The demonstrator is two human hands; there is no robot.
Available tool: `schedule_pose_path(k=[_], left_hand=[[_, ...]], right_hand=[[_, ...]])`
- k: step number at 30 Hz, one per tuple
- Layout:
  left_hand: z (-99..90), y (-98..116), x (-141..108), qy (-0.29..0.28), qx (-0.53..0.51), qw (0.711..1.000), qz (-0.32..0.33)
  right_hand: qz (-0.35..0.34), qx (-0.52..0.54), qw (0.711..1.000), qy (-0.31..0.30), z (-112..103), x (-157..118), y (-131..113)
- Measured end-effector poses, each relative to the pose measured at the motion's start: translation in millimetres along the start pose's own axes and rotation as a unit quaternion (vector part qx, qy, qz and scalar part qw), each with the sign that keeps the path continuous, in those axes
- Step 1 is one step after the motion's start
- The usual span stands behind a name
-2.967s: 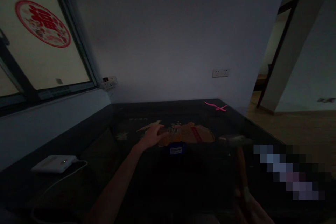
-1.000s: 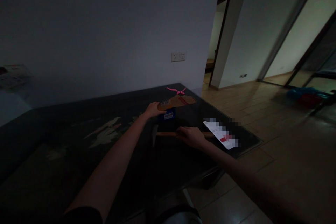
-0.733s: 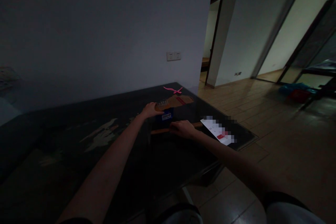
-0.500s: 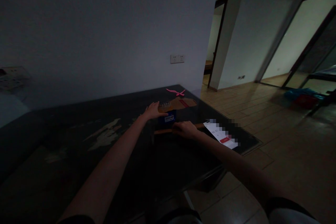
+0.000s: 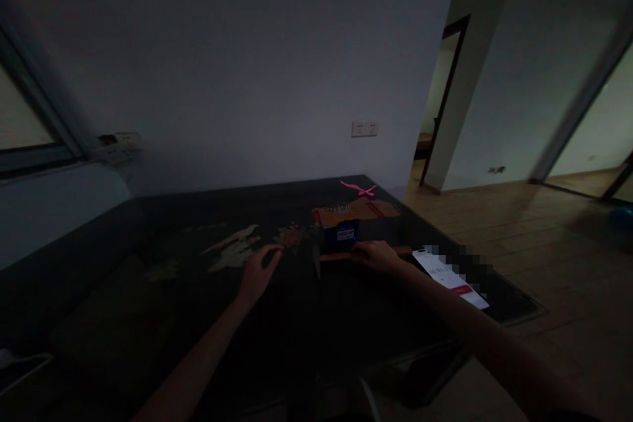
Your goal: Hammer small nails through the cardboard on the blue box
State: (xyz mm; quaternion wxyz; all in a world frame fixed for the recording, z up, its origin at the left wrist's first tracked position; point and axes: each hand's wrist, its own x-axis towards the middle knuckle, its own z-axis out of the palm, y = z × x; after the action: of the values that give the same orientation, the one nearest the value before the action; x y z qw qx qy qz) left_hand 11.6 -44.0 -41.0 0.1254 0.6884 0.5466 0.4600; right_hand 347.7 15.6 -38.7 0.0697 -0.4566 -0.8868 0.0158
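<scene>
My right hand (image 5: 378, 256) is closed around the wooden handle of a hammer (image 5: 336, 256), whose dark metal head points left over the black table. Behind it stands a box (image 5: 346, 233) with a blue front and a label, and a torn brown cardboard piece (image 5: 356, 211) lies across its top. My left hand (image 5: 260, 270) is over the table left of the hammer, thumb and fingertips apart, touching none of these objects. Just right of the handle's end lies a phone (image 5: 452, 279) with a lit screen.
A pink ribbon (image 5: 363, 190) lies behind the box at the back of the black table (image 5: 237, 190). Pale bird and flower patterns decorate the tabletop. A white cable (image 5: 30, 369) is at the lower left. The wall runs along the table's back.
The view has turned left. My left hand has come away from the box and cardboard, back towards me and to the left. My right hand remains on the hammer handle.
</scene>
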Motion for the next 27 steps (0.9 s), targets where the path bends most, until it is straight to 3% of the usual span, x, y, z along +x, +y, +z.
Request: schedule_pose_path(k=[3,9,27], left_hand=[[-9.8,-16,-18,0.001,0.011,1.0,-0.023],[-17.8,-32,-16,0.0,0.017,0.999,-0.038],[-12.7,-39,-18,0.007,0.03,0.999,-0.029]], right_hand=[[-0.004,-0.009,1.0,-0.007,-2,6,1],[0.008,-0.019,1.0,-0.02,-7,10,5],[-0.008,-0.005,0.999,-0.037,-4,18,17]])
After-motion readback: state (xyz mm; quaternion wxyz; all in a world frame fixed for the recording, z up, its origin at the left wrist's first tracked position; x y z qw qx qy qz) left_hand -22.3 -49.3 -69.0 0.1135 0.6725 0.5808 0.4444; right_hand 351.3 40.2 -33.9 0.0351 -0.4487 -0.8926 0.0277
